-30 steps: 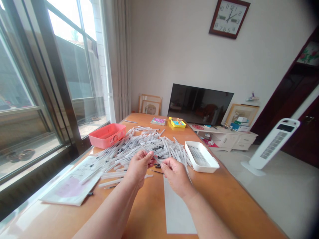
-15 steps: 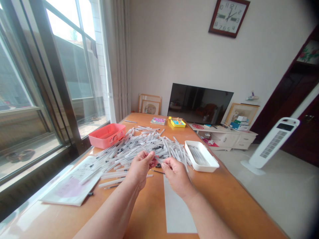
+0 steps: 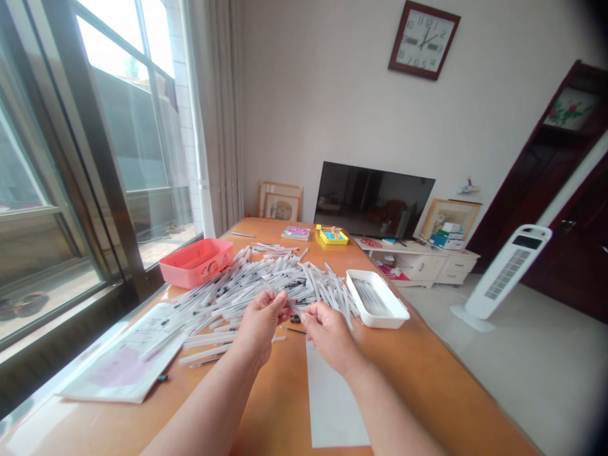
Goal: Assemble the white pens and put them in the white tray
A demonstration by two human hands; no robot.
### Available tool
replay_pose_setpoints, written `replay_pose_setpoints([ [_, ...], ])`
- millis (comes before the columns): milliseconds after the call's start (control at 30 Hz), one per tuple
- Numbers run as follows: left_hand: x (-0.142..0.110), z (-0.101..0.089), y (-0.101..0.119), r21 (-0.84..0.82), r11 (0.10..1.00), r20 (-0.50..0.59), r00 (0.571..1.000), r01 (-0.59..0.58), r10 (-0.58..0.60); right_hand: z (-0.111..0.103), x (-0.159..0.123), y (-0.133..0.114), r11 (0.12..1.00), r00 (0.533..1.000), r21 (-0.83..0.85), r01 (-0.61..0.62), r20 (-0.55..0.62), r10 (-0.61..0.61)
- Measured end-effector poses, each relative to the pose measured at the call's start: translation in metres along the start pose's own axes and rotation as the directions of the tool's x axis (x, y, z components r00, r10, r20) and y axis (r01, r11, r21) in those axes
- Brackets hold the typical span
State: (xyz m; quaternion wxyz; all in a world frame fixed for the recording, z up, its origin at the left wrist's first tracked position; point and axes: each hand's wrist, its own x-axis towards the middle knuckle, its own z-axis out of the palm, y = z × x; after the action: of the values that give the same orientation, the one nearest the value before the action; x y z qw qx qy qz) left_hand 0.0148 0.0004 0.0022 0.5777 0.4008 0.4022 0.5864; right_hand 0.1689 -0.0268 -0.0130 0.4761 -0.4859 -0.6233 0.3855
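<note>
My left hand (image 3: 265,318) and my right hand (image 3: 327,329) meet over the near edge of a big pile of translucent pen barrels (image 3: 256,272). Between them runs a thin, pale pen barrel (image 3: 295,308), pinched by the fingertips of both hands. Its ends are hidden in my fingers. Small black pieces (image 3: 295,318) lie on the table just beyond the hands. A thin dark refill (image 3: 293,329) rests between my wrists. Under my right hand is a white sheet of paper (image 3: 332,405).
A white tray (image 3: 399,312) holding several thin rods stands to the right of the pile. At left are a red plastic basket (image 3: 173,269) and a booklet (image 3: 118,367) partly under barrels. A yellow box (image 3: 332,237) and a magazine (image 3: 296,233) lie at the table's far end.
The view has shifted slightly, so the scene sits a little further left. My hands keep their pinch on the pen barrel, with a bit more of it showing between them.
</note>
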Motion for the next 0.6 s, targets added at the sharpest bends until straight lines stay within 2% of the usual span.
replay_pose_setpoints([
  [267,-0.001,-0.002,0.005,0.003,1.0,0.095,0.995,0.013,-0.013,-0.01,0.001,-0.012,1.0,0.997,-0.001,-0.026,-0.066,0.025],
  [400,-0.002,0.0,0.01,-0.025,0.997,0.089,0.994,0.069,-0.067,-0.018,0.005,-0.011,1.0,0.986,-0.007,-0.009,-0.167,0.007],
  [500,-0.001,-0.001,0.011,-0.023,0.996,0.058,0.995,0.086,-0.084,-0.029,0.01,-0.01,0.993,0.946,-0.106,0.058,-0.311,-0.088],
  [600,0.002,-0.004,0.008,0.006,0.997,0.015,0.997,0.078,-0.078,-0.047,0.014,-0.01,0.982,0.87,-0.177,0.059,-0.474,-0.138],
])
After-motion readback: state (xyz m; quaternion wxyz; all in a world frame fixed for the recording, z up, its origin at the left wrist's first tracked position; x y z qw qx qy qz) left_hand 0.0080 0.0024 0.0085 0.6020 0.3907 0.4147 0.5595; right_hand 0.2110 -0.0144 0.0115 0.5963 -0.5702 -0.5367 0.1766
